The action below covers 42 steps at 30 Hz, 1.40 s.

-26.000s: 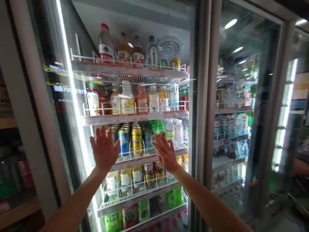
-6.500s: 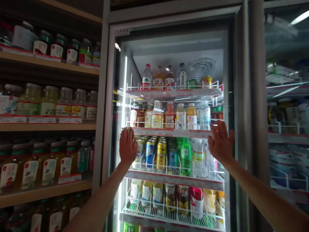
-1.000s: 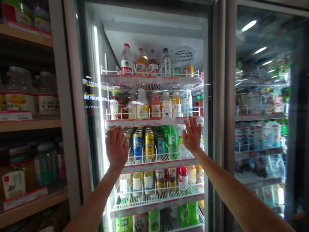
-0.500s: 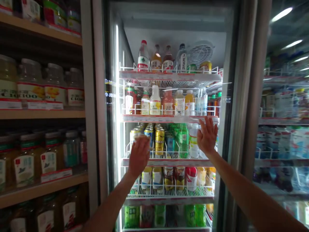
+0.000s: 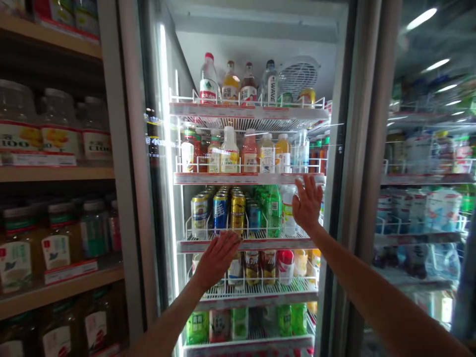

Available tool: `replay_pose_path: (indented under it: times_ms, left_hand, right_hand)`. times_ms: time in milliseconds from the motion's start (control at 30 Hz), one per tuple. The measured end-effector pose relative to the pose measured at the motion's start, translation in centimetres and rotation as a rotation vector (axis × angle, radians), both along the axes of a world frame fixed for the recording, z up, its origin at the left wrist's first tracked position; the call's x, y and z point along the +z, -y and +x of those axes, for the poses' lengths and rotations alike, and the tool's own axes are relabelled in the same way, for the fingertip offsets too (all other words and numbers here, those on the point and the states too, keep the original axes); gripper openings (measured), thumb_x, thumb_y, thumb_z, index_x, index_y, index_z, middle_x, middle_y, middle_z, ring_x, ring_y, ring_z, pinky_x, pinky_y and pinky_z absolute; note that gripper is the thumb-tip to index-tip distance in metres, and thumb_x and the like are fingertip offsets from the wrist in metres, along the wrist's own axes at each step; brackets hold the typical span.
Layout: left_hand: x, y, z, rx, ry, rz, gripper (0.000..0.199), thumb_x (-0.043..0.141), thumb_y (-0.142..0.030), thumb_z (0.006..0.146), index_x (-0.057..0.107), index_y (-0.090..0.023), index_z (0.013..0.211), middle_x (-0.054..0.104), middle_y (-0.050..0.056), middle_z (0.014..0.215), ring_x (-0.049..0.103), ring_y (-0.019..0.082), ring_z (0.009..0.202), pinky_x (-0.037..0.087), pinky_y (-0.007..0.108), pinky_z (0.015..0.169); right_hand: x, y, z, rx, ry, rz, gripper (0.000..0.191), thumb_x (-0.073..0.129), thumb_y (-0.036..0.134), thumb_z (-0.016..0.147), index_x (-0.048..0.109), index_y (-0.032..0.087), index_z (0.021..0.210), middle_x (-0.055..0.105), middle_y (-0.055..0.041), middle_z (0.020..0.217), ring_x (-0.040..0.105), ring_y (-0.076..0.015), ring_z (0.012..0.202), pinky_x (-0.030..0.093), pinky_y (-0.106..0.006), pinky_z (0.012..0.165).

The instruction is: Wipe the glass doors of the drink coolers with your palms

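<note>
My left hand (image 5: pixel 217 259) is stretched out empty, fingers extended, in front of the shelf edge below the cans. Above it stand a blue can (image 5: pixel 219 212), a gold can (image 5: pixel 237 213) and a pale can (image 5: pixel 199 214) in rows. My right hand (image 5: pixel 307 204) is raised with its fingers spread, level with the edge of the bottle shelf (image 5: pixel 238 179). Behind it, a clear bottle (image 5: pixel 288 210) is partly covered. A green bottle (image 5: pixel 273 210) stands to its left. Whether either hand touches a surface, I cannot tell.
The lit drinks cooler has a metal frame (image 5: pixel 359 148) on the right. Wooden shelves (image 5: pixel 55 173) with large juice bottles stand at the left. Another drinks cooler (image 5: pixel 420 238) is at the right. More bottles (image 5: pixel 248 87) occupy the top shelf.
My left hand has come down from in front of the cans to below their shelf edge. My right hand stays raised and spread. The view has shifted slightly right.
</note>
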<state>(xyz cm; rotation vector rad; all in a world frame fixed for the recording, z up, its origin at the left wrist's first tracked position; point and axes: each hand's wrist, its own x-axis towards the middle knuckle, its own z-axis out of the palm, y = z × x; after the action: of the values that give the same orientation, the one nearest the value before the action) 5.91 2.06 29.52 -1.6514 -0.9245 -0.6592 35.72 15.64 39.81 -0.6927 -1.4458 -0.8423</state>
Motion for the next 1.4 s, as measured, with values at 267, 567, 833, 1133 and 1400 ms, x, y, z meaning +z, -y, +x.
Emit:
replay_pose_path:
  times_ms: [267, 567, 833, 1133, 1400]
  left_hand:
    - [0.9, 1.3, -3.6, 0.076, 0.378, 0.210, 0.070, 0.049, -0.019, 0.085, 0.014, -0.023, 0.146, 0.017, 0.010, 0.153, 0.016, 0.027, 0.141, 0.027, 0.052, 0.112]
    - [3.9, -0.5, -0.9, 0.030, 0.244, 0.204, 0.063, 0.048, -0.018, 0.087, 0.023, -0.022, 0.145, 0.024, 0.007, 0.152, 0.015, 0.021, 0.142, 0.023, 0.039, 0.115]
    - [3.2, -0.9, 2.2, -0.044, -0.146, 0.046, 0.057, 0.044, -0.017, 0.087, 0.030, -0.023, 0.142, 0.028, 0.004, 0.151, 0.017, 0.019, 0.142, 0.022, 0.037, 0.115]
    - [14.3, -2.1, -2.0, -0.034, 0.437, 0.400, 0.058, 0.042, -0.021, 0.088, 0.026, -0.021, 0.144, 0.028, 0.009, 0.151, 0.018, 0.024, 0.142, 0.023, 0.047, 0.114]
    - [14.6, -3.5, 2.3, -0.060, -0.147, 0.100, 0.054, 0.041, -0.022, 0.089, 0.031, -0.027, 0.142, 0.041, 0.001, 0.145, 0.025, 0.018, 0.139, 0.024, 0.037, 0.114]
  right_hand:
    - [-0.6, 0.3, 0.0, -0.014, 0.024, -0.004, 0.058, 0.036, 0.025, 0.092, 0.020, 0.026, 0.147, 0.025, -0.0067, 0.153, 0.020, -0.0239, 0.142, 0.016, -0.049, 0.113]
    - [-0.7, 0.4, 0.2, 0.027, 0.040, -0.004, 0.055, 0.035, 0.024, 0.092, 0.024, 0.025, 0.146, 0.025, -0.0066, 0.153, 0.020, -0.0232, 0.142, 0.018, -0.049, 0.112]
    - [-1.0, 0.6, 0.1, 0.039, 0.024, -0.028, 0.058, 0.037, 0.023, 0.091, 0.021, 0.028, 0.147, 0.024, -0.0054, 0.154, 0.019, -0.0230, 0.142, 0.019, -0.050, 0.112]
    - [-1.4, 0.4, 0.2, 0.035, 0.052, -0.003, 0.059, 0.037, 0.021, 0.092, 0.018, 0.026, 0.148, 0.025, -0.0066, 0.153, 0.018, -0.0226, 0.142, 0.020, -0.050, 0.112]
    - [-1.3, 0.4, 0.2, 0.026, 0.056, -0.009, 0.060, 0.037, 0.019, 0.091, 0.019, 0.025, 0.147, 0.026, -0.0077, 0.153, 0.018, -0.0231, 0.142, 0.019, -0.050, 0.113]
